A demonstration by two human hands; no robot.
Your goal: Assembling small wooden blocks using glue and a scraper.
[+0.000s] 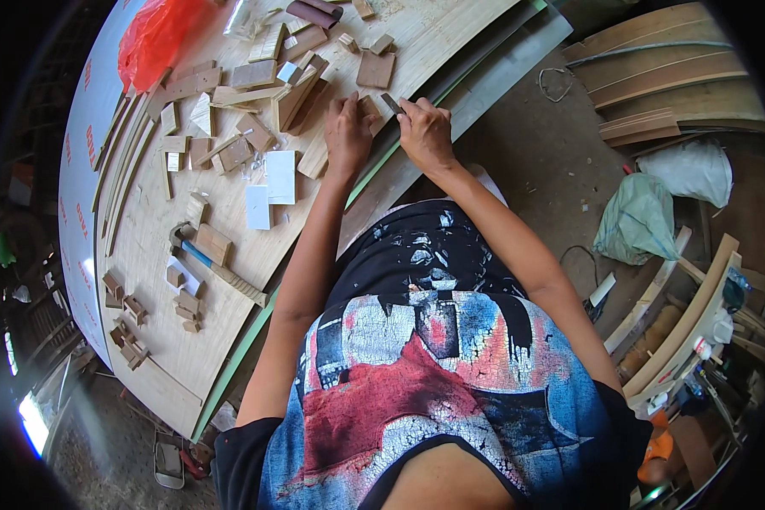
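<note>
At the table's near edge, my left hand (350, 136) is closed, its fingers curled against a small wooden block (369, 110). To its right, my right hand (427, 134) pinches a small dark flat strip (391, 104) whose kind I cannot make out. The strip's tip points toward the block, with a small gap between them. Just beyond both hands lies a flat square wood piece (376, 70). A longer wood block (314, 158) rests beside my left wrist.
Wood offcuts (234, 153), white cards (280, 177) and a blue-handled hammer (208, 259) cover much of the wooden tabletop (166, 340). A red plastic bag (157, 42) sits at the far left. Sacks (637, 219) and curved wood parts (680, 314) stand on the right.
</note>
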